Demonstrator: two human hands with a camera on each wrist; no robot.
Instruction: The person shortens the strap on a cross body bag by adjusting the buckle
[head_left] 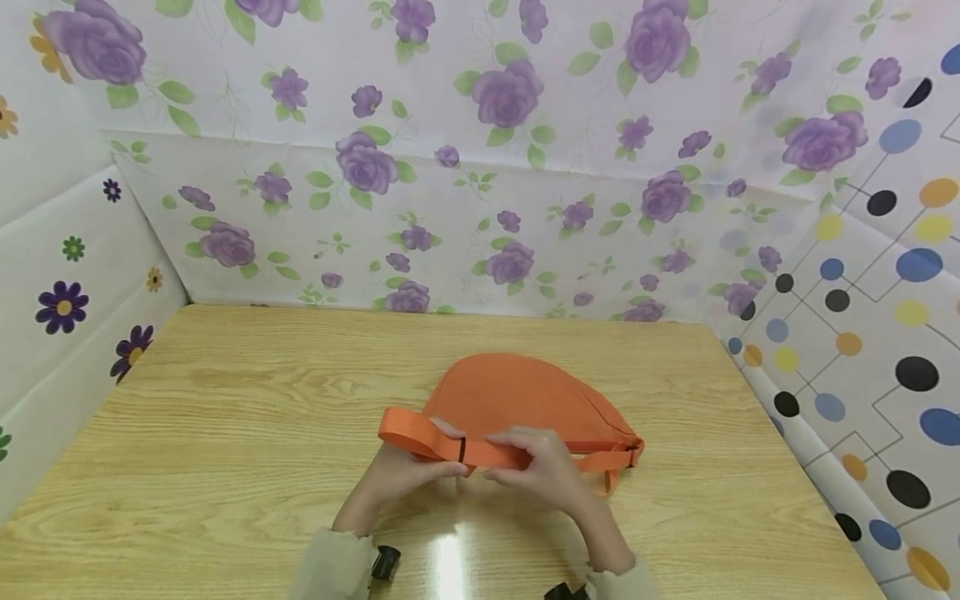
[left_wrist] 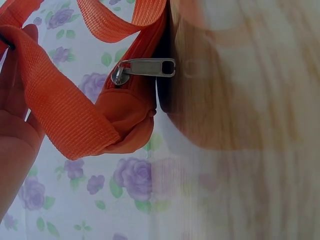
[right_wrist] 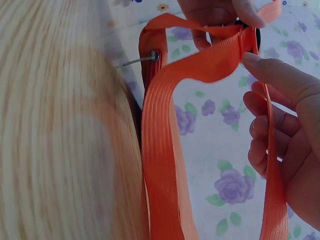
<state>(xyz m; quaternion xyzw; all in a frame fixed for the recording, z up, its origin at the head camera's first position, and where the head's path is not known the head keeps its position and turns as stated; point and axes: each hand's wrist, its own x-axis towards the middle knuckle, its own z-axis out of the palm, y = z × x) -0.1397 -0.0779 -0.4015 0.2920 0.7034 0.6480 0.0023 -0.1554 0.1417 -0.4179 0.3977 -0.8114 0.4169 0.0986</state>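
An orange waist bag (head_left: 510,396) lies on the wooden table, its curved side toward the back wall. My left hand (head_left: 405,473) pinches its orange webbing strap (head_left: 416,432) beside a black slider buckle (head_left: 462,451). Just right of the buckle, my right hand (head_left: 546,468) grips the same strap between thumb and fingers. In the right wrist view both hands meet near the black slider (right_wrist: 257,40), and a length of strap runs down past the right palm. A metal zipper pull (left_wrist: 150,66) hangs from the bag's end in the left wrist view.
The light wooden table (head_left: 225,417) reaches back to a wall sheet with purple flowers (head_left: 510,262). A sheet with colored dots (head_left: 832,406) borders the right side, and a flowered sheet (head_left: 67,275) the left.
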